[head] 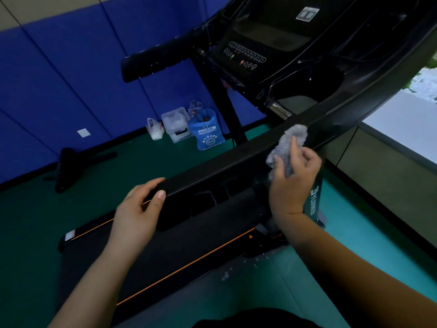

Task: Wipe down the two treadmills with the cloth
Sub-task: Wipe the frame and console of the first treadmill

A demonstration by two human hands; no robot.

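A black treadmill fills the view, with its console [264,48] at the top and its belt deck [179,261] with orange trim below. The near handrail [212,171] runs diagonally across the middle. My left hand [139,209] grips the free end of this handrail, thumb on top. My right hand [293,183] holds a bunched grey cloth [288,145] against the handrail further right. The far handrail [156,60] sticks out to the left. A second treadmill is not in view.
A blue bag [208,131], a clear plastic box [175,124] and a small white bag [155,130] stand on the green floor [71,216] by the blue padded wall [59,79]. A black object [71,164] lies at left. A window ledge [402,124] runs along the right.
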